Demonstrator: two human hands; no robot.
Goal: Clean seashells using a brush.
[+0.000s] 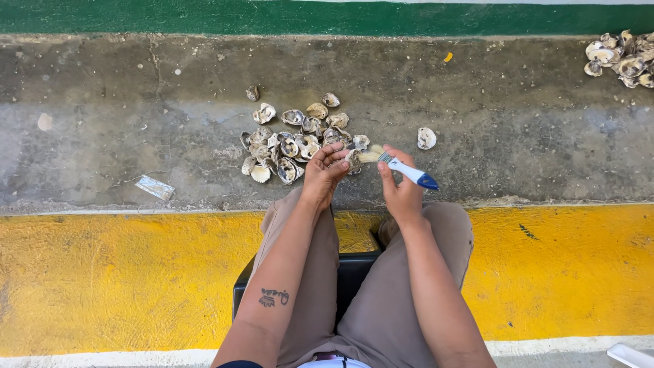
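From the head camera, the left hand point(325, 170) gripped a shell point(353, 161) while the right hand point(402, 191) pinched a paintbrush point(407, 170), bristles against that shell. A heap of shells point(296, 140) waited just beyond; one shell point(426, 138) lay right, seemingly finished. Most work remained.

Shell point(353, 161) mostly hidden behind left hand point(325, 170) fingers. Brush point(407, 171) grip partly covered by right hand point(402, 192). Second shell heap point(623, 60) cut off at right edge. White object point(631, 355) clipped at bottom-right corner, kind unclear.
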